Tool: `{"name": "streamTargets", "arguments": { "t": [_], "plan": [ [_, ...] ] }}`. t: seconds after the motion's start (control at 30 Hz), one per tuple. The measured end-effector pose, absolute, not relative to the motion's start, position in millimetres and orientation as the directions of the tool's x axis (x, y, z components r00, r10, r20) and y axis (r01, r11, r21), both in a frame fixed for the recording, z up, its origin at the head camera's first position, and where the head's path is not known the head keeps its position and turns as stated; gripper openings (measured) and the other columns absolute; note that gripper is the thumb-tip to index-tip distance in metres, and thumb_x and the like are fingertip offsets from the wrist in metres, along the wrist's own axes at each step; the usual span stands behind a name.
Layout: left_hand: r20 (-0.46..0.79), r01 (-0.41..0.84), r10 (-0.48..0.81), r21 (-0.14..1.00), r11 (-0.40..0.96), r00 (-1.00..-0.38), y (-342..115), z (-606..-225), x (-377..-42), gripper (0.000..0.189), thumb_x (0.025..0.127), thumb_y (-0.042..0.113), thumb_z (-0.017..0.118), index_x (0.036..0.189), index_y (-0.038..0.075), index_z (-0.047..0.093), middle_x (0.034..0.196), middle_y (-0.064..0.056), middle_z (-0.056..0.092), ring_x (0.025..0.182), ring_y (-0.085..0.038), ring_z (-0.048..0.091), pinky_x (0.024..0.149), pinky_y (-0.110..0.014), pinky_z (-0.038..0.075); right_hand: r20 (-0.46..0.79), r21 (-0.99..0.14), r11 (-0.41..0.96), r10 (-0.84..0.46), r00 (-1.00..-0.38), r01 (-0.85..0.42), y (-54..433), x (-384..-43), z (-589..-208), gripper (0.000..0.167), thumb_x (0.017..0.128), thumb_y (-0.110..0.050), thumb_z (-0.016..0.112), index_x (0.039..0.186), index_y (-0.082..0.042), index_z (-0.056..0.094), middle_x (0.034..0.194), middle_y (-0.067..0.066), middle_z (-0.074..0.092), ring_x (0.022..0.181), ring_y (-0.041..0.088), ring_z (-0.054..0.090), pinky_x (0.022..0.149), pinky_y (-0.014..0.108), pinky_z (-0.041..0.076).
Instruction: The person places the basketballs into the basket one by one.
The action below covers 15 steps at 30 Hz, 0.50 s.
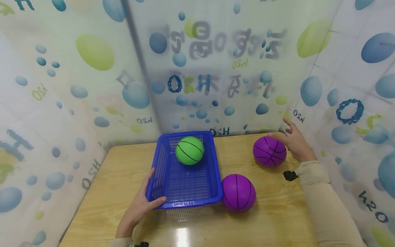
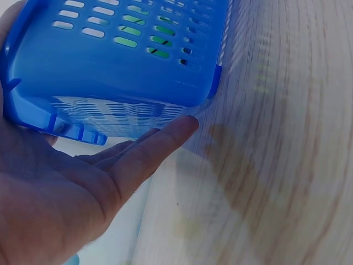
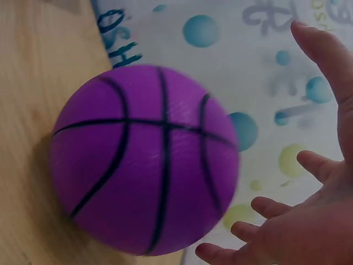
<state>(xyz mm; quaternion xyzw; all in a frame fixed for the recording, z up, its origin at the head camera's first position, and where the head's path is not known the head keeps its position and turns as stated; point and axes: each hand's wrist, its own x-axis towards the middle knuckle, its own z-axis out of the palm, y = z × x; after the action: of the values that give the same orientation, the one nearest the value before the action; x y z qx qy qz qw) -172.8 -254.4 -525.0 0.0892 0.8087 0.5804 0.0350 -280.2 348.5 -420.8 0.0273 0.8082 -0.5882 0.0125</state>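
Left hand (image 1: 139, 206) unclenched: fingers straight, thumb resting on rim at near left corner of blue basket (image 1: 186, 181). First purple ball (image 1: 238, 193) on wooden table (image 1: 274, 212), just beside basket's near right corner. Green ball (image 1: 189, 151) inside basket, toward far end. Right hand (image 1: 294, 142) grasping nothing, fingers spread, just beside second purple ball (image 1: 269, 153) (black lines across it). Behind: bubble-print curtain (image 1: 222, 99).

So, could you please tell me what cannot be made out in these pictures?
Head view: lettering on the blue plastic basket, too small to read.
Left wrist view: most of the green basketball, hidden behind the same basket.
Right wrist view: part of the right hand, cut off by the right edge.
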Motion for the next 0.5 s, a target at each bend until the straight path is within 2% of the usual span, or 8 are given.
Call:
{"name": "streamTargets", "arguments": {
  "t": [0.13, 0.33, 0.5],
  "plan": [
    [0.048, 0.105, 0.182, 0.942, 0.319, -0.982, -253.7, -524.1, -172.6, 0.12, 0.089, 0.017, 0.091, 0.18, 0.032, 0.014, 0.184, -0.024, 0.012, 0.16, -0.06, 0.028, 0.125, -0.079, 0.024, -0.101, -0.941, 0.324, 0.012, -0.995, 0.099, 352.3, -281.0, -445.4, 0.119, 0.104, -0.043, 0.079, 0.179, -0.028, -0.012, 0.182, 0.031, -0.012, 0.167, 0.057, 0.004, 0.127, 0.08, 0.023],
    [0.054, 0.111, 0.179, 0.939, 0.325, -0.982, -253.9, -524.3, -172.5, 0.119, 0.089, 0.017, 0.091, 0.18, 0.033, 0.014, 0.185, -0.022, 0.011, 0.161, -0.058, 0.026, 0.125, -0.079, 0.022, -0.105, -0.91, 0.4, 0.035, -0.994, 0.11, 345.4, -279.2, -481.7, 0.123, 0.099, -0.048, 0.085, 0.18, -0.019, -0.003, 0.178, 0.038, 0.013, 0.157, 0.058, 0.034, 0.121, 0.072, 0.042],
    [0.05, 0.107, 0.179, 0.938, 0.329, -0.983, -254.0, -523.9, -172.7, 0.119, 0.089, 0.017, 0.09, 0.18, 0.033, 0.014, 0.185, -0.023, 0.011, 0.16, -0.06, 0.027, 0.124, -0.08, 0.024, -0.08, -0.911, 0.399, 0.083, -0.993, 0.106, 342.1, -278.7, -499.1, 0.126, 0.097, -0.043, 0.088, 0.18, -0.015, -0.002, 0.176, 0.038, 0.019, 0.156, 0.058, 0.035, 0.121, 0.072, 0.042]
  ]
}}
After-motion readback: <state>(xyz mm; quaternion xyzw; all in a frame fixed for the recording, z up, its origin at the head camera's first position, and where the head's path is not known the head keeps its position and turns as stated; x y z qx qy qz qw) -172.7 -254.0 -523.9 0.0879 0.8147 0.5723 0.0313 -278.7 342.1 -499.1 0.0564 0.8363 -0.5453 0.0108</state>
